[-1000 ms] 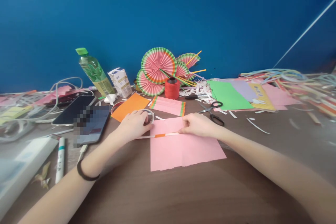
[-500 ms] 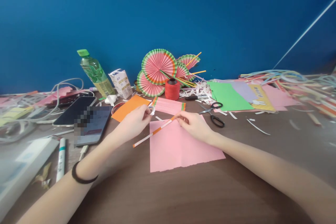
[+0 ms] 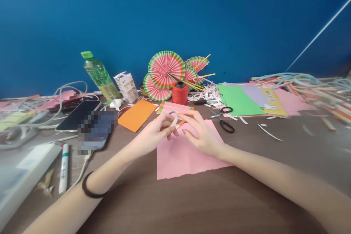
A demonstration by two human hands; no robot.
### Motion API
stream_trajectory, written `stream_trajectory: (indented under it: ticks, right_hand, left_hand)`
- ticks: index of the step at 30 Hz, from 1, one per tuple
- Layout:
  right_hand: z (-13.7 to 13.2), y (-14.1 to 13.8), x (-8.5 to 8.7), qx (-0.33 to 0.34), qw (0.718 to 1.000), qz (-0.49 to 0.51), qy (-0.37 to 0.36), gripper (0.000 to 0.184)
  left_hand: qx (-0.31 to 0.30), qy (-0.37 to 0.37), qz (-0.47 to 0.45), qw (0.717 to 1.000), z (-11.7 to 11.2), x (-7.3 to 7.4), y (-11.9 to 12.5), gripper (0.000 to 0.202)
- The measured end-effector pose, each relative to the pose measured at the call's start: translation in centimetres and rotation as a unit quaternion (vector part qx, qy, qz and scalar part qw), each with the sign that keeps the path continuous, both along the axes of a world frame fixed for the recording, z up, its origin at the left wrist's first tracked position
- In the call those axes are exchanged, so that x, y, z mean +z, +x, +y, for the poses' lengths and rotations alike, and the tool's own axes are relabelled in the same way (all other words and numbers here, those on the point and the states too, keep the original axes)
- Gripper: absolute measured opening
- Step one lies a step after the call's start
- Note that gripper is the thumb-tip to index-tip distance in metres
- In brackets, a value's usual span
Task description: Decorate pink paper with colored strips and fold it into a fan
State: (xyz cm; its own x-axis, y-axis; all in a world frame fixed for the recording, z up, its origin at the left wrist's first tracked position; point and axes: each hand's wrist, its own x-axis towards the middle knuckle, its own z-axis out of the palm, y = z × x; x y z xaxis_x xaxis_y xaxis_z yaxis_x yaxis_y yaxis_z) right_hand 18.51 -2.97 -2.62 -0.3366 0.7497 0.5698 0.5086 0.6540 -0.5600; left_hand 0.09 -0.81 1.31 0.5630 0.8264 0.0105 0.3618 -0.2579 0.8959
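Both my hands meet over a pink paper sheet (image 3: 189, 153) on the table. My left hand (image 3: 153, 133) is closed on a small white roll of tape (image 3: 174, 121), partly covered by the fingers. My right hand (image 3: 201, 133) pinches an orange-and-white paper strip (image 3: 180, 124); only a short piece shows between the hands, the rest hidden by my left fingers. Just beyond them lies a pink pleated paper (image 3: 175, 107) with green and orange ends. An orange paper sheet (image 3: 137, 115) is left of my left hand, and black-handled scissors (image 3: 227, 126) lie right of my right hand.
A red thread spool (image 3: 180, 94) stands before several pleated paper fans (image 3: 166, 69). Left are a green bottle (image 3: 100, 76), a carton (image 3: 126, 87), phones (image 3: 79, 115) and a marker (image 3: 64, 168). Coloured sheets (image 3: 241, 100) and paper scraps lie right. A blue wall rises behind.
My left hand has moved right with the tape roll, up to my right hand. The paper strip, earlier in full view, is now mostly hidden behind my left fingers.
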Motion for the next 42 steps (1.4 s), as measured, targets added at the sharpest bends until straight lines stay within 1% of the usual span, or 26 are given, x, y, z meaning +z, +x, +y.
stream_trajectory:
  ticks: [2,5,8,11,13,15,17,19,22,25,28,31,35,42]
  right_hand:
    - [0.0,0.0,-0.1,-0.004,1.0,-0.004,0.002,0.05]
    - [-0.1,-0.2,-0.2,0.007,1.0,-0.019,0.0,0.053]
    - [-0.2,-0.3,-0.4,0.019,0.999,-0.032,-0.014,0.055]
    - [-0.3,-0.3,-0.5,0.039,0.998,-0.027,-0.039,0.053]
    - [-0.3,-0.3,-0.4,0.038,0.997,-0.002,-0.064,0.052]
    - [-0.3,-0.3,-0.2,0.019,0.995,0.041,-0.092,0.048]
    - [-0.4,-0.3,-0.1,0.002,0.99,0.087,-0.112,0.042]
    - [-0.4,-0.4,0.0,0.004,0.983,0.131,-0.125,0.036]
    - [-0.2,-0.5,-0.3,0.023,0.969,0.186,-0.161,0.024]
    - [0.0,-0.6,-0.7,0.034,0.947,0.239,-0.21,0.011]
    - [0.3,-0.6,-1.0,0.03,0.932,0.275,-0.232,0.007]
    - [0.5,-0.5,-1.1,0.025,0.931,0.28,-0.232,0.007]
    - [0.5,-0.4,-1.1,0.013,0.933,0.268,-0.24,0.008]
    - [0.2,-0.6,-1.1,0.026,0.929,0.257,-0.263,0.009]
  left_hand:
    - [-0.001,0.007,0.016,1.0,0.0,-0.2,0.0,0.016]
    - [0.015,0.032,0.038,0.999,0.0,-0.4,0.0,0.02]
    - [0.033,0.057,0.062,0.996,-0.1,-0.5,0.0,0.022]
    - [0.04,0.065,0.085,0.993,-0.1,-0.3,0.0,0.026]
    - [0.042,0.074,0.099,0.991,-0.1,-0.2,-0.1,0.028]
    - [0.044,0.089,0.117,0.988,-0.1,-0.2,-0.1,0.028]
    - [0.046,0.098,0.134,0.985,0.0,-0.3,-0.1,0.029]
    - [0.048,0.092,0.14,0.985,0.0,-0.4,-0.1,0.03]
    - [0.046,0.088,0.147,0.984,0.0,-0.5,-0.1,0.032]
    - [0.031,0.101,0.157,0.982,0.2,-0.6,-0.2,0.029]
    - [0.007,0.089,0.161,0.983,0.3,-0.8,-0.4,0.029]
    - [0.004,0.083,0.167,0.982,0.3,-1.0,-0.4,0.038]
    - [0.016,0.106,0.185,0.977,0.2,-1.0,-0.3,0.04]
    - [0.008,0.148,0.202,0.968,0.4,-0.9,-0.3,0.033]
